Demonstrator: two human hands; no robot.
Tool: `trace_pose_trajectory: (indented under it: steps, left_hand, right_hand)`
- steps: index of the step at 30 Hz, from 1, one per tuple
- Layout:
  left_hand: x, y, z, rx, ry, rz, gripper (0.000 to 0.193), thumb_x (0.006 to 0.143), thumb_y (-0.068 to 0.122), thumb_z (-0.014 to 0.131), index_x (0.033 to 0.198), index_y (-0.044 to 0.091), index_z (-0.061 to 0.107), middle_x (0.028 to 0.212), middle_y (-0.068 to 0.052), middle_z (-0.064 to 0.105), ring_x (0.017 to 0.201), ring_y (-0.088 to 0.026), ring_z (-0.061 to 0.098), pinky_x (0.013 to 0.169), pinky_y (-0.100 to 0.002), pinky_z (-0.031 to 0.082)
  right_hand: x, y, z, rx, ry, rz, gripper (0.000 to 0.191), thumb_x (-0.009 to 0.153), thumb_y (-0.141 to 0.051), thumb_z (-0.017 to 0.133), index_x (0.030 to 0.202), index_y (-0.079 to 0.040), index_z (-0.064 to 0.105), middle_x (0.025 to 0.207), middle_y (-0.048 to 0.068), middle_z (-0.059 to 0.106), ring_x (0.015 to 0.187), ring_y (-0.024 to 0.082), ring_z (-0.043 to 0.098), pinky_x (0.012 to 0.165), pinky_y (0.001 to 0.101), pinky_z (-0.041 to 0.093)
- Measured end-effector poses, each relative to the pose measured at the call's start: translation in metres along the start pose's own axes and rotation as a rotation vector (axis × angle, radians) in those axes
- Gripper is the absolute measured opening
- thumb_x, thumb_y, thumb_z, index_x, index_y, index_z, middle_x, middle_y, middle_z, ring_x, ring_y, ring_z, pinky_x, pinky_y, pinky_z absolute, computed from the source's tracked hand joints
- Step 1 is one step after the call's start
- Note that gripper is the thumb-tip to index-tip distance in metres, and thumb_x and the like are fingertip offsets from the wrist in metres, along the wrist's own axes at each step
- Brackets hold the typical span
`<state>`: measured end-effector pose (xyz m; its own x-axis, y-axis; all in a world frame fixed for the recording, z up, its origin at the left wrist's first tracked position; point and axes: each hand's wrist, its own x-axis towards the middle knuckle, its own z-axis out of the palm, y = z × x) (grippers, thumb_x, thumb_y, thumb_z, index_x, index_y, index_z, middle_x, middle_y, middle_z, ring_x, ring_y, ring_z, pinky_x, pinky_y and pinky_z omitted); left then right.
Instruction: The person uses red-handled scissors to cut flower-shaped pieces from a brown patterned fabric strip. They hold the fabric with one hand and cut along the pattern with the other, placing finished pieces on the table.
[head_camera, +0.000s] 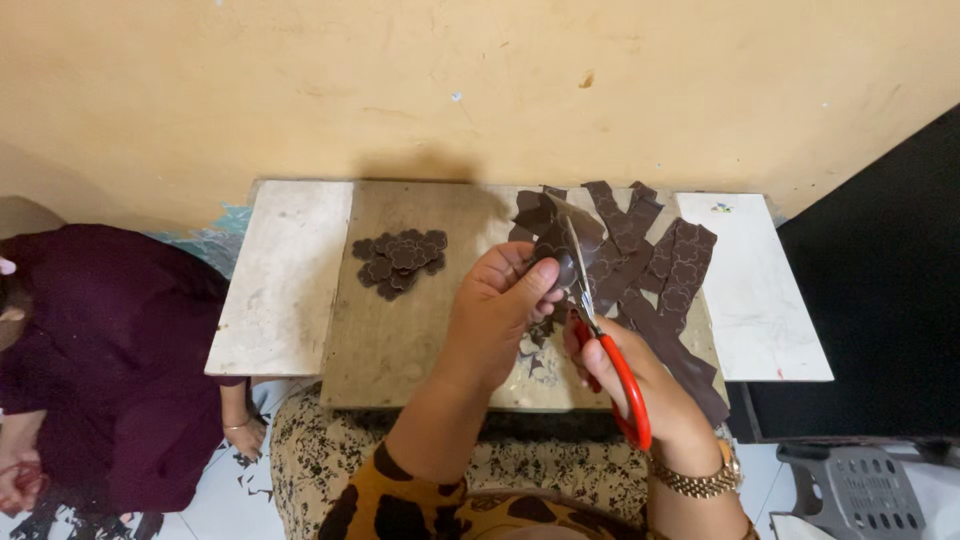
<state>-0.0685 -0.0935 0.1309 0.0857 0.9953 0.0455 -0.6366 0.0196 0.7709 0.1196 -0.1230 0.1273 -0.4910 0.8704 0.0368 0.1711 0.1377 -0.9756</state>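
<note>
The left hand (497, 300) pinches a dark brown strip (550, 235) just above its fingertips, while the right hand (625, 385), fingers through red-handled scissors (600, 335), holds the blades at that strip, cut flower shapes (400, 262) lying further left.

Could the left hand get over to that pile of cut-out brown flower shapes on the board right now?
Probably not at once: the left hand is shut on a brown piece that the scissors are cutting. The path to the pile itself looks free across bare board.
</note>
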Motion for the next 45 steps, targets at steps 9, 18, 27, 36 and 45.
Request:
trace_pose_trajectory:
  steps: [9,18,27,36,45]
  left_hand:
    - [0.0,-0.003,-0.03,0.054,-0.214,-0.077,0.013,0.101,0.01,0.072,0.111,0.003,0.067,0.093,-0.001,0.065,0.078,-0.007,0.054,0.069,-0.023,0.045]
    - [-0.009,0.003,0.0,0.078,-0.107,0.086,0.037,0.097,0.005,0.07,0.133,0.001,0.063,0.101,0.0,0.067,0.085,-0.006,0.057,0.075,-0.023,0.048]
    - [-0.008,-0.004,0.002,-0.038,-0.178,0.095,0.02,0.1,0.002,0.069,0.119,0.002,0.063,0.108,-0.005,0.069,0.096,-0.01,0.064,0.087,-0.027,0.052]
    - [-0.012,-0.008,0.006,-0.095,-0.162,0.072,0.049,0.101,0.006,0.064,0.149,0.001,0.053,0.12,-0.002,0.068,0.101,-0.008,0.06,0.088,-0.026,0.049]
    - [-0.013,0.0,-0.002,-0.048,-0.214,0.07,0.055,0.099,0.001,0.066,0.151,-0.001,0.05,0.117,-0.006,0.07,0.106,-0.011,0.065,0.098,-0.03,0.052]
  right_hand:
    - [-0.015,0.006,-0.011,-0.216,-0.038,-0.026,0.054,0.099,-0.06,0.05,0.087,-0.008,0.054,0.073,0.001,0.048,0.069,0.013,0.047,0.062,0.0294,0.044]
    - [-0.017,0.001,0.002,0.056,-0.032,0.031,0.065,0.096,-0.071,0.044,0.089,-0.007,0.056,0.072,0.002,0.05,0.066,0.013,0.049,0.059,0.0277,0.042]
    - [-0.015,-0.003,0.0,0.016,-0.008,-0.016,0.065,0.097,-0.07,0.044,0.091,-0.007,0.055,0.075,0.001,0.051,0.067,0.014,0.048,0.06,0.0277,0.042]
    - [-0.015,0.004,0.009,0.096,0.005,0.0,0.062,0.098,-0.067,0.046,0.095,-0.006,0.056,0.076,0.001,0.051,0.069,0.013,0.049,0.061,0.0273,0.043]
    - [-0.022,0.001,0.011,0.217,-0.026,0.017,0.072,0.095,-0.076,0.048,0.091,-0.005,0.056,0.076,0.001,0.049,0.068,0.014,0.046,0.062,0.0268,0.039]
